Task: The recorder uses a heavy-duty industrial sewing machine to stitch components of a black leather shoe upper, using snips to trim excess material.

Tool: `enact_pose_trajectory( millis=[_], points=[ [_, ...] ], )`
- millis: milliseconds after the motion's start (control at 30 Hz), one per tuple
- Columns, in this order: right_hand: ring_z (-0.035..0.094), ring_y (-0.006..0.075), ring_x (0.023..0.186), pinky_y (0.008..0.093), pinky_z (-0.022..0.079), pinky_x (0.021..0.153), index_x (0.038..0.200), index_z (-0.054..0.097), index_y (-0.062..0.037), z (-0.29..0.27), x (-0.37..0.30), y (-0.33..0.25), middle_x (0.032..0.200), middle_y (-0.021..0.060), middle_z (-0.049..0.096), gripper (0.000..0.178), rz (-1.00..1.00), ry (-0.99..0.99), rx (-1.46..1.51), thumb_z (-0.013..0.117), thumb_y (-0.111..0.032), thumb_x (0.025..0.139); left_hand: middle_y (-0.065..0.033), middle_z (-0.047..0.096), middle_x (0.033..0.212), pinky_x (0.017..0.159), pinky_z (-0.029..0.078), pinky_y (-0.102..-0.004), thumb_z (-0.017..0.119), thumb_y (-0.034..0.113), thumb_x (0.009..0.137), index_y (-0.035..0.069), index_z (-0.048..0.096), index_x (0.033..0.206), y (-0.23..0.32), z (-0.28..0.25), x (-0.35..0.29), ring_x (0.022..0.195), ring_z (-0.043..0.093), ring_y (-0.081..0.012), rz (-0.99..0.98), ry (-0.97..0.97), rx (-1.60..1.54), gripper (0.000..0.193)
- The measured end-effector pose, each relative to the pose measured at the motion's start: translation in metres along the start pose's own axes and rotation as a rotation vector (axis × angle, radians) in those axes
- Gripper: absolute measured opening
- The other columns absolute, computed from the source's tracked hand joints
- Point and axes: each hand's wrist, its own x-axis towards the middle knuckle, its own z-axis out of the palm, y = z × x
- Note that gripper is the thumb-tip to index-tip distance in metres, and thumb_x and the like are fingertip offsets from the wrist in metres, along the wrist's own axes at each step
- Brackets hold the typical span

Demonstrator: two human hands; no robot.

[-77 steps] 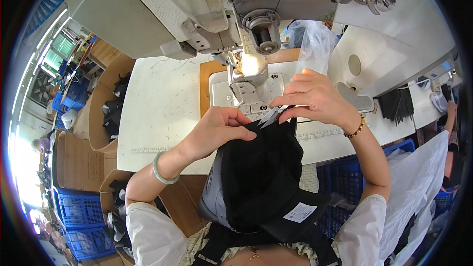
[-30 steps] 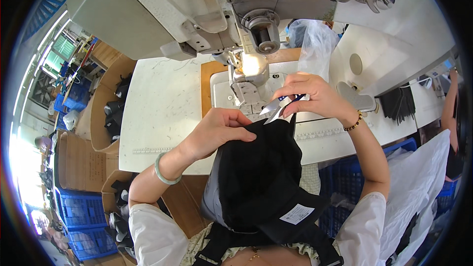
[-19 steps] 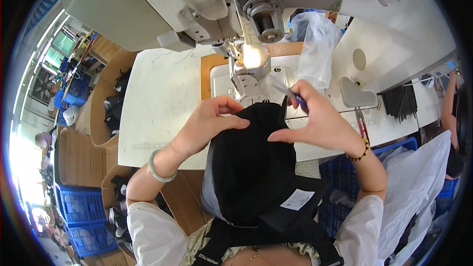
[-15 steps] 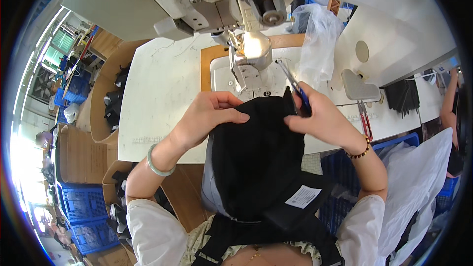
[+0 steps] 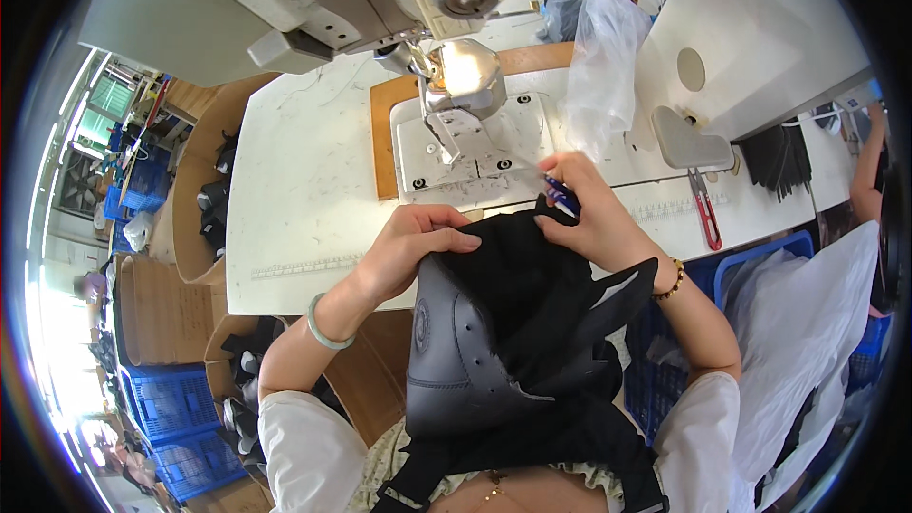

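A black and dark grey shoe upper (image 5: 446,337), with a row of small round holes in its grey side, hangs at the table's front edge. My left hand (image 5: 404,252) pinches its top edge between thumb and fingers. At the right end of that edge is my right hand (image 5: 594,214), thumb against the black lining. Its curled fingers also hold a slim blue-handled tool (image 5: 562,197) with a thin metal end, blurred, so its exact kind is unclear. Beyond both hands stands the sewing machine's lit needle head (image 5: 465,81), apart from the upper.
Red-handled thread snips (image 5: 705,211) lie on the white table (image 5: 304,190) at right, near a grey pad (image 5: 689,141) and black strips (image 5: 774,161). Clear plastic (image 5: 603,57) sits behind. Cardboard boxes (image 5: 157,309) and blue crates (image 5: 171,399) stand left. Another person's arm (image 5: 866,166) shows far right.
The upper has turned and tilted, bringing its grey side with holes into view. The blue-handled tool now lies lower in my right hand. Both hands still grip the top edge.
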Motion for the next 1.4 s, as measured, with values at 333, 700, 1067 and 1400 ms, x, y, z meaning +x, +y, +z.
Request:
enact_pose_trajectory(
  millis=[333, 700, 1067, 1400],
  points=[
    [0.050, 0.0175, 0.063, 0.0304, 0.040, 0.059, 0.078, 0.046, -0.0029, -0.009, 0.013, -0.020, 0.069, 0.0085, 0.052, 0.034, 0.264, -0.370, 0.191, 0.073, -0.022, 0.070, -0.0056, 0.063, 0.081, 0.067, 0.045, -0.0190, 0.063, 0.002, 0.076, -0.005, 0.062, 0.089, 0.004, 0.016, 0.000, 0.072, 0.058, -0.0082, 0.004, 0.054, 0.050, 0.015],
    [0.045, 0.0073, 0.074, 0.0228, 0.041, 0.067, 0.072, 0.037, -0.0069, -0.003, -0.003, -0.006, 0.085, 0.0046, 0.060, 0.023, 0.437, -0.253, 0.525, 0.060, -0.001, 0.071, -0.0041, 0.063, 0.077, 0.066, 0.043, -0.0192, 0.063, 0.003, 0.075, -0.004, 0.063, 0.087, -0.003, 0.009, -0.002, 0.072, 0.057, -0.0071, 0.063, 0.069, 0.060, 0.014],
    [0.051, 0.0195, 0.071, 0.0301, 0.037, 0.063, 0.097, 0.057, -0.0117, -0.030, -0.005, -0.028, 0.084, 0.0026, 0.052, 0.042, -0.178, -0.183, -0.526, 0.074, -0.034, 0.066, -0.0059, 0.064, 0.080, 0.068, 0.044, -0.0188, 0.062, 0.004, 0.077, -0.004, 0.062, 0.087, -0.010, 0.008, 0.000, 0.074, 0.059, -0.0076, -0.010, 0.072, -0.086, 0.013],
    [0.050, 0.0140, 0.073, 0.0289, 0.033, 0.063, 0.096, 0.058, -0.0128, -0.029, -0.008, -0.025, 0.080, -0.0007, 0.048, 0.035, -0.263, -0.236, -0.603, 0.072, -0.029, 0.068, -0.0073, 0.064, 0.081, 0.067, 0.046, -0.0189, 0.061, 0.001, 0.077, -0.005, 0.060, 0.090, -0.011, 0.010, 0.004, 0.073, 0.060, -0.0087, -0.033, 0.076, -0.053, 0.014]
  ],
)
